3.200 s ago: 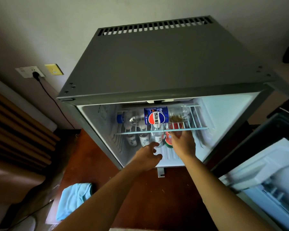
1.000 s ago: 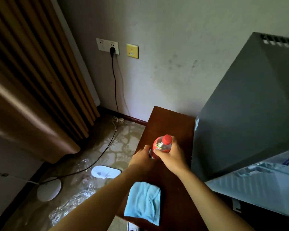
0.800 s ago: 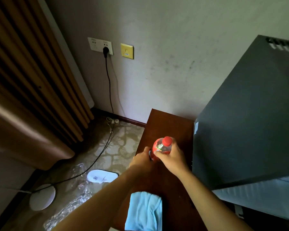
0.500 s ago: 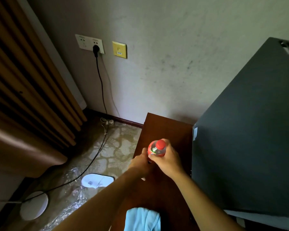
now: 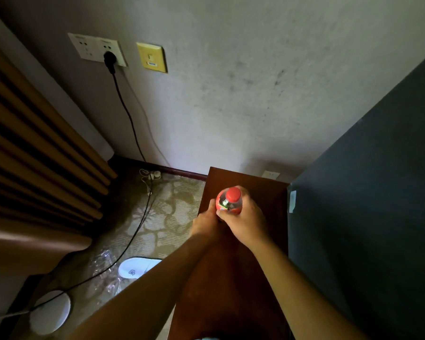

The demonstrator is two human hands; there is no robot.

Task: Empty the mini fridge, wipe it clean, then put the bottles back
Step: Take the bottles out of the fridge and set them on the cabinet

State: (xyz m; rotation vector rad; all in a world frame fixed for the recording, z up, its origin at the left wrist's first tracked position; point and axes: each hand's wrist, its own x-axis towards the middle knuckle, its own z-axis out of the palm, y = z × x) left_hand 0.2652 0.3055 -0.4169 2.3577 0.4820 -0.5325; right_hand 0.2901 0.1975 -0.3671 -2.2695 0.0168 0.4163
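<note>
The left hand (image 5: 205,223) has its fingers curled against the lower side of the red-capped bottle (image 5: 229,201). The bottle stands upright, cap up, over the brown worktop (image 5: 233,285). The right hand (image 5: 245,220) wraps its fingers round the bottle, beside the mini fridge (image 5: 368,192).

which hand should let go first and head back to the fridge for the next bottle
Probably the left hand. The right hand wraps the red-capped plastic bottle near its top over the dark wooden table, so it can steady it. The left only touches lower down. The grey fridge is to the right, though.
</note>
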